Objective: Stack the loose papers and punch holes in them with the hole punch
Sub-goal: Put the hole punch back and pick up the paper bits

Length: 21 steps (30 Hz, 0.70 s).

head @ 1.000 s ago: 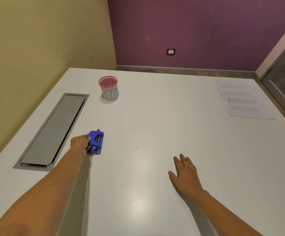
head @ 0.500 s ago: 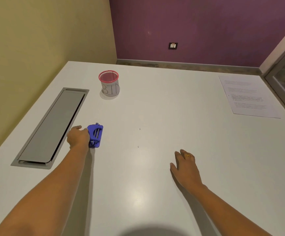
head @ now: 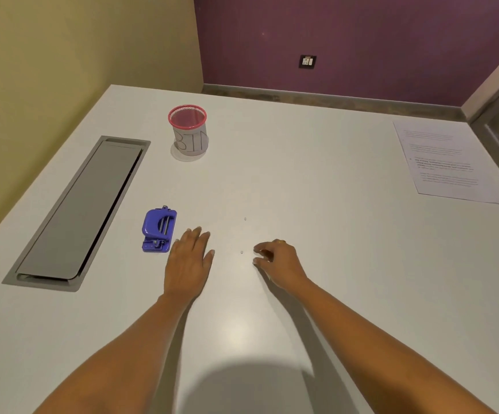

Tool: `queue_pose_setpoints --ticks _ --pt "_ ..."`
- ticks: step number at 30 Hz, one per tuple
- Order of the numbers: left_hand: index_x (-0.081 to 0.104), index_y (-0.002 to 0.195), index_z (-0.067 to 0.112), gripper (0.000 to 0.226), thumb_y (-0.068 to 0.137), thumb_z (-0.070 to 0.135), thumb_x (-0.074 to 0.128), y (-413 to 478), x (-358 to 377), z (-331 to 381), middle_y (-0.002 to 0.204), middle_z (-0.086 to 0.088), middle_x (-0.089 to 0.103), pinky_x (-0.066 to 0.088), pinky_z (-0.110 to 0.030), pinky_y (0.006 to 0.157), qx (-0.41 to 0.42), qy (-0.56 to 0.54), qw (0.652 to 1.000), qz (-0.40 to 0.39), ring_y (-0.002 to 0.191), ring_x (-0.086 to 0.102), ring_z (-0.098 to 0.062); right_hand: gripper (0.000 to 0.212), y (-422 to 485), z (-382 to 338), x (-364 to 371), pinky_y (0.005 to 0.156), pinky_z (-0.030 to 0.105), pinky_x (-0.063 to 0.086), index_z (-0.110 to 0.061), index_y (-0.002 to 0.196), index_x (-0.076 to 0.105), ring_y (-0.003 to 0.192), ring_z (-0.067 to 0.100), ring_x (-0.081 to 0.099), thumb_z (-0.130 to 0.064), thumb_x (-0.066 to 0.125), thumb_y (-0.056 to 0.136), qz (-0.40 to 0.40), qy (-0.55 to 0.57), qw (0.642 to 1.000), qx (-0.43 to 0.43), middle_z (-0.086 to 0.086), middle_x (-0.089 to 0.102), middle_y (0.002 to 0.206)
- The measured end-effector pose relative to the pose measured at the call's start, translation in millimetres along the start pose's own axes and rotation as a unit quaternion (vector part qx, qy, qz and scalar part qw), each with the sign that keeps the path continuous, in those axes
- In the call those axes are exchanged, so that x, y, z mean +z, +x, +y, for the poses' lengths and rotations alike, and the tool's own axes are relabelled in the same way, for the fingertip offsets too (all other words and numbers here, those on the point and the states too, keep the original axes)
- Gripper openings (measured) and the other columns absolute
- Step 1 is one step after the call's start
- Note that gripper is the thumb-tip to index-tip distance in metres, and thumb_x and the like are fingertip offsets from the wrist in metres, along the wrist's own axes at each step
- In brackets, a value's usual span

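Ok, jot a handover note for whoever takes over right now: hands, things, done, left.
Left hand: open, flat on the white table, just right of the blue plastic hole punch.
Right hand: loosely curled, empty, beside a tiny white paper dot.
Printed white papers: flat, far right.
Done: unclear, no holes discernible.
Left: probably drop that dot into the pink-rimmed BIN cup.

"BIN" handwritten on the red-rimmed cup [head: 189, 135]; printed paper [head: 442, 162] text illegible.

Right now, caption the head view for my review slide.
Left hand and right hand empty over the white table; blue hole punch beside the left, papers far right.
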<state>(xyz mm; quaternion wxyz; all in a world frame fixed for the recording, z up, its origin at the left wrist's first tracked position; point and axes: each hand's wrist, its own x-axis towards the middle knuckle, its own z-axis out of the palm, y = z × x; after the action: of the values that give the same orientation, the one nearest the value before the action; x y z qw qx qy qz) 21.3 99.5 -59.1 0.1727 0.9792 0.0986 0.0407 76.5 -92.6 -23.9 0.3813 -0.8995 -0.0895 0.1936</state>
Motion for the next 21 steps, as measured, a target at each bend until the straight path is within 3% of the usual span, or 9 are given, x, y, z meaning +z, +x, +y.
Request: queue_pose_setpoints --ticks 7,10,13,17,21 --pt "0.047 0.131 0.008 0.042 0.093 0.025 0.047 -1 2 -2 0.142 -0.01 0.046 0.03 -0.044 0.111 -0.046 -0.028 0.998 0.031 0.135 0.037 -0.029 0.02 15 -15 20 0.082 0.024 0.043 -0.008 0.099 0.07 0.083 0.011 0.048 -0.008 0.066 0.08 0.012 0.036 0.999 0.0 0.0 0.051 0.077" --pt "0.047 0.131 0.009 0.042 0.092 0.026 0.046 -1 2 -2 0.142 -0.008 0.046 0.03 -0.042 0.111 -0.05 -0.028 0.998 0.029 0.135 0.036 -0.026 0.012 18 -17 23 0.078 0.023 0.043 -0.007 0.089 0.071 0.077 0.012 0.049 -0.006 0.067 0.078 0.033 0.052 0.998 0.014 -0.002 0.05 0.07" --pt "0.047 0.131 0.01 0.042 0.092 0.026 0.046 0 2 -2 0.142 -0.008 0.046 0.03 -0.041 0.111 -0.056 -0.027 0.998 0.027 0.135 0.036 -0.026 0.008 20 -19 24 0.076 0.023 0.043 -0.005 0.083 0.07 0.075 0.014 0.05 -0.004 0.064 0.08 0.033 0.057 0.998 0.019 0.008 0.058 0.083" --pt "0.05 0.128 0.01 0.039 0.092 0.024 0.047 1 1 -1 0.138 -0.008 0.049 0.034 -0.041 0.108 -0.063 -0.026 0.997 0.036 0.131 0.041 -0.026 0.021 23 -22 27 0.064 0.019 0.036 0.001 0.084 0.065 0.081 0.015 0.049 0.004 0.044 0.083 0.002 0.009 1.0 0.018 0.014 0.061 0.1" --pt "0.052 0.124 0.009 0.037 0.09 0.021 0.049 1 1 0 0.135 -0.009 0.052 0.035 -0.042 0.107 -0.063 -0.032 0.996 0.047 0.128 0.045 -0.027 0.025 34 -30 20 0.056 0.014 0.038 -0.003 0.079 0.062 0.076 0.013 0.053 0.007 0.039 0.081 0.031 0.069 0.995 0.058 0.01 0.066 0.089"
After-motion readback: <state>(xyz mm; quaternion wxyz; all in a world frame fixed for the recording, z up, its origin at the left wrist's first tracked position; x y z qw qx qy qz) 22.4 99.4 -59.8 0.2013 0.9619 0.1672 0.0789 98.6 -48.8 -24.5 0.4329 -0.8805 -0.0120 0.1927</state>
